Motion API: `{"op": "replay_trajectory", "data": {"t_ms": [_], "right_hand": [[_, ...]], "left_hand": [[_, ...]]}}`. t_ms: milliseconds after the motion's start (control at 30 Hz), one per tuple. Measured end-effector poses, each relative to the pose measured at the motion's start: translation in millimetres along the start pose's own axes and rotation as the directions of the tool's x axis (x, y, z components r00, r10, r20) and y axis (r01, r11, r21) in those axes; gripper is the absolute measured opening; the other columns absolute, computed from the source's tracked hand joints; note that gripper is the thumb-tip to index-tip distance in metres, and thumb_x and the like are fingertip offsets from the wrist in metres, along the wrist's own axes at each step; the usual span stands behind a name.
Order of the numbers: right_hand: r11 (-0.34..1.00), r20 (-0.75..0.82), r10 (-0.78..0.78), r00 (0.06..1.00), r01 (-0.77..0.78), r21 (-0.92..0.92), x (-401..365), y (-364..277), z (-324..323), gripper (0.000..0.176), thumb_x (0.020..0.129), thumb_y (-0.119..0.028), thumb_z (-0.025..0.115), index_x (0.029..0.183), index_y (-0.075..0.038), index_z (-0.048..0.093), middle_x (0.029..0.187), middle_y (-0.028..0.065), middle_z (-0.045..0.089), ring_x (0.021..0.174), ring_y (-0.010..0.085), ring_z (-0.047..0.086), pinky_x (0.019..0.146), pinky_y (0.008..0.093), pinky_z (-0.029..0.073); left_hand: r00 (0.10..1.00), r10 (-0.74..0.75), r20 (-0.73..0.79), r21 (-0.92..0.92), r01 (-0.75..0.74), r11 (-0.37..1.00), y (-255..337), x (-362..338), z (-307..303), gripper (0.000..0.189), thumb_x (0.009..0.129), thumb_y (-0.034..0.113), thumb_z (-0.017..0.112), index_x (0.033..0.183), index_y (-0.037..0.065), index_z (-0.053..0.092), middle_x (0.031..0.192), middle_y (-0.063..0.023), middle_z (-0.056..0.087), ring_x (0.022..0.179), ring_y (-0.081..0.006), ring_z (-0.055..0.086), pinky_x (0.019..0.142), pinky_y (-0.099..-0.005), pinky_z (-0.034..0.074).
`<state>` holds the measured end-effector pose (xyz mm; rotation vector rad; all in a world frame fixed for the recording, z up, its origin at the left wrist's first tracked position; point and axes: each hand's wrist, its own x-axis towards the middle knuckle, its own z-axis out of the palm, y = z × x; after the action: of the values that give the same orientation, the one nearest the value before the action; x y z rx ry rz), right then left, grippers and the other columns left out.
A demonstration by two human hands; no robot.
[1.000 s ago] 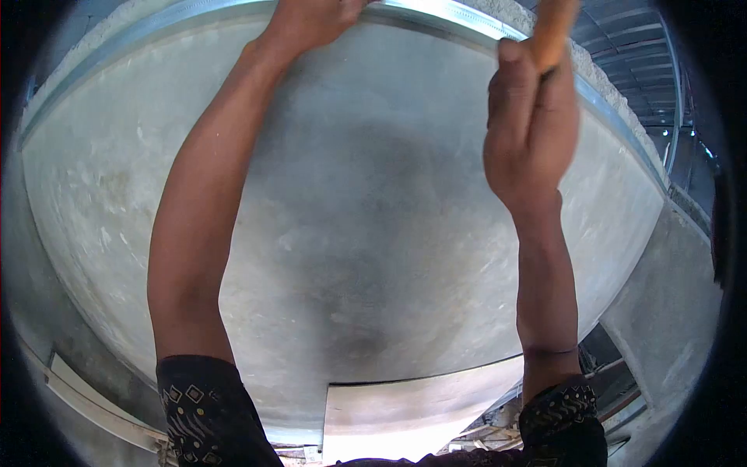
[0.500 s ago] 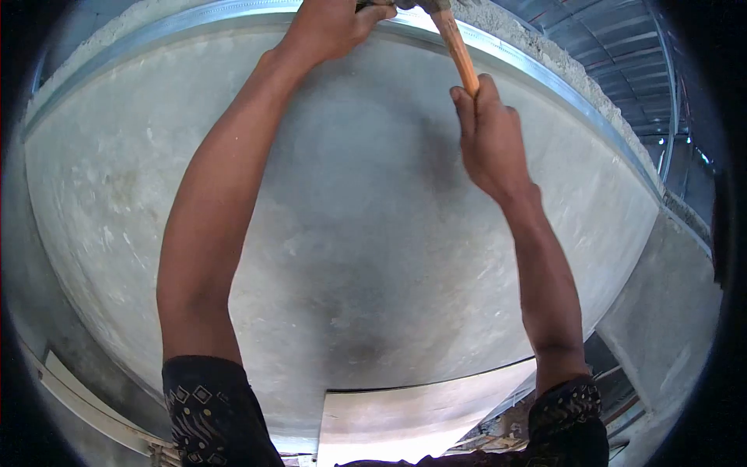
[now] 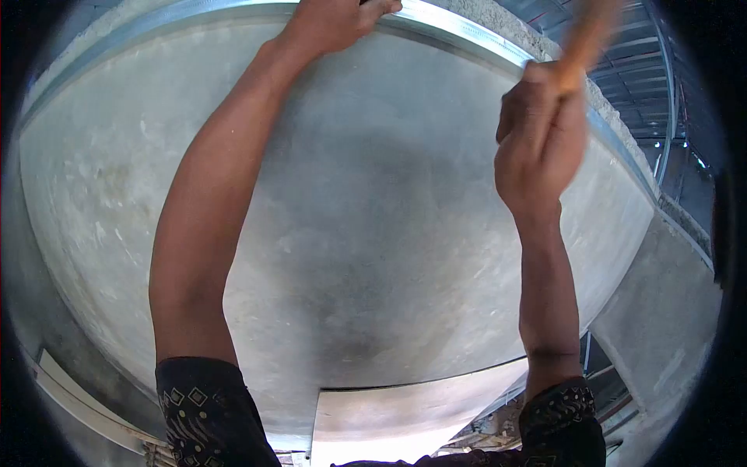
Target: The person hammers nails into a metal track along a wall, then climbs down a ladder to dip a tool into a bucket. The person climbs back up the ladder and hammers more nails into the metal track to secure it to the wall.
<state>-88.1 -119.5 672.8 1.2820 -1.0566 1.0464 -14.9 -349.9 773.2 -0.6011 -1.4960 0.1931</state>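
Observation:
High up at the wall's top edge, my left hand (image 3: pixel 334 23) is closed against the metal channel (image 3: pixel 467 29). Its fingertips are partly cut off by the frame, and what they pinch, if anything, cannot be made out. My right hand (image 3: pixel 541 140) is wrapped round the wooden handle of a hammer (image 3: pixel 583 50), raised to the right of the channel's middle. The handle is blurred by motion, and the hammer's head lies outside the view. Below both hands spreads the grey plastered wall (image 3: pixel 373 218).
Rough masonry (image 3: pixel 498 23) runs along behind the channel. A metal-framed roof (image 3: pixel 630 70) shows at upper right. Below the wall, a pale board (image 3: pixel 405 412) leans near my body. At lower left lies a long pale strip (image 3: pixel 85 405).
My right hand has swung the hammer up and to the right, away from the channel near my left hand. My left hand has stayed almost where it was.

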Motion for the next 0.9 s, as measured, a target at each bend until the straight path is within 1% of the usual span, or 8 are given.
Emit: {"op": "replay_trajectory", "data": {"t_ms": [67, 100, 167, 200, 433, 533, 600, 900], "right_hand": [[0.970, -0.220, -0.134, 0.966, 0.173, 0.171, -1.8, 19.4, 17.0, 0.029, 0.105, -0.029, 0.052, 0.095, -0.001, 0.050, 0.060, 0.0081, 0.051, 0.049, 0.0151, 0.050, 0.046, 0.0326, 0.038], [0.928, 0.112, -0.247, 0.963, 0.268, -0.260, -7.0, 36.5, 14.9, 0.028, 0.107, -0.025, 0.046, 0.100, 0.002, 0.050, 0.063, 0.0105, 0.057, 0.048, 0.0163, 0.057, 0.043, 0.0320, 0.042], [0.933, 0.284, 0.258, 0.923, -0.163, -0.320, -9.1, 28.7, 15.7, 0.027, 0.107, -0.025, 0.045, 0.100, 0.001, 0.049, 0.061, 0.0109, 0.057, 0.049, 0.0188, 0.058, 0.042, 0.0346, 0.042], [0.933, 0.283, 0.256, 0.924, -0.159, -0.323, -10.5, 27.1, 10.8, 0.027, 0.107, -0.025, 0.045, 0.100, 0.001, 0.049, 0.061, 0.0109, 0.057, 0.049, 0.0188, 0.058, 0.042, 0.0346, 0.042], [0.959, 0.258, 0.246, 0.934, -0.196, -0.204, -19.1, 19.1, -9.0, 0.028, 0.107, -0.027, 0.046, 0.096, -0.001, 0.048, 0.056, 0.0093, 0.053, 0.048, 0.0183, 0.058, 0.042, 0.0367, 0.041], [0.961, 0.277, 0.254, 0.927, -0.210, -0.179, -18.2, 16.0, -10.4, 0.030, 0.107, -0.029, 0.045, 0.095, -0.002, 0.048, 0.056, 0.0084, 0.052, 0.048, 0.0175, 0.056, 0.044, 0.0371, 0.041], [0.953, 0.305, 0.288, 0.908, -0.242, -0.181, -20.6, 10.7, -8.9, 0.031, 0.107, -0.029, 0.044, 0.094, -0.002, 0.048, 0.056, 0.0082, 0.051, 0.048, 0.0173, 0.054, 0.045, 0.0371, 0.041], [0.854, 0.398, 0.321, 0.860, -0.444, 0.272, -15.8, -5.4, -8.4, 0.040, 0.107, -0.042, 0.040, 0.101, -0.004, 0.051, 0.062, 0.0050, 0.050, 0.050, 0.0131, 0.051, 0.046, 0.0326, 0.040]], "left_hand": [[0.999, -0.044, 0.004, -0.005, 0.044, 0.999, 2.2, -0.8, -0.6, 0.012, 0.082, 0.006, 0.068, 0.084, -0.005, 0.070, 0.089, -0.0157, 0.072, 0.080, -0.0260, 0.067, 0.076, -0.0368, 0.053], [0.997, -0.080, 0.013, -0.009, 0.080, 0.997, 5.5, 0.2, -1.0, 0.012, 0.082, 0.007, 0.068, 0.084, -0.005, 0.070, 0.089, -0.0156, 0.072, 0.080, -0.0261, 0.067, 0.077, -0.0366, 0.053], [0.997, -0.065, 0.032, 0.006, 0.064, 0.998, 5.4, 1.6, -5.3, 0.012, 0.082, 0.007, 0.068, 0.084, -0.005, 0.070, 0.089, -0.0155, 0.071, 0.081, -0.0263, 0.067, 0.077, -0.0365, 0.053], [0.997, -0.058, 0.045, -0.001, 0.058, 0.998, 5.4, 2.0, -3.1, 0.012, 0.082, 0.006, 0.068, 0.084, -0.005, 0.071, 0.089, -0.0154, 0.071, 0.082, -0.0265, 0.067, 0.076, -0.0364, 0.052], [0.986, -0.124, 0.115, -0.024, 0.128, 0.991, 18.7, -0.2, -6.3, 0.023, 0.079, 0.007, 0.076, 0.098, -0.003, 0.069, 0.097, -0.0154, 0.070, 0.087, -0.0278, 0.067, 0.078, -0.0393, 0.053], [0.999, 0.051, 0.017, 0.155, -0.053, 0.986, 15.3, -2.3, 0.3, 0.028, 0.078, 0.007, 0.078, 0.102, -0.002, 0.067, 0.100, -0.0155, 0.069, 0.089, -0.0286, 0.067, 0.081, -0.0396, 0.054], [0.966, -0.249, 0.070, 0.069, 0.244, 0.967, 21.9, -5.4, 2.3, 0.026, 0.080, 0.008, 0.078, 0.101, -0.002, 0.067, 0.099, -0.0151, 0.068, 0.091, -0.0290, 0.067, 0.082, -0.0390, 0.054], [0.952, -0.264, 0.154, 0.132, 0.245, 0.961, 16.7, -0.4, -6.2, 0.027, 0.082, 0.014, 0.077, 0.105, 0.001, 0.069, 0.104, -0.0144, 0.070, 0.097, -0.0295, 0.066, 0.091, -0.0427, 0.051]]}}
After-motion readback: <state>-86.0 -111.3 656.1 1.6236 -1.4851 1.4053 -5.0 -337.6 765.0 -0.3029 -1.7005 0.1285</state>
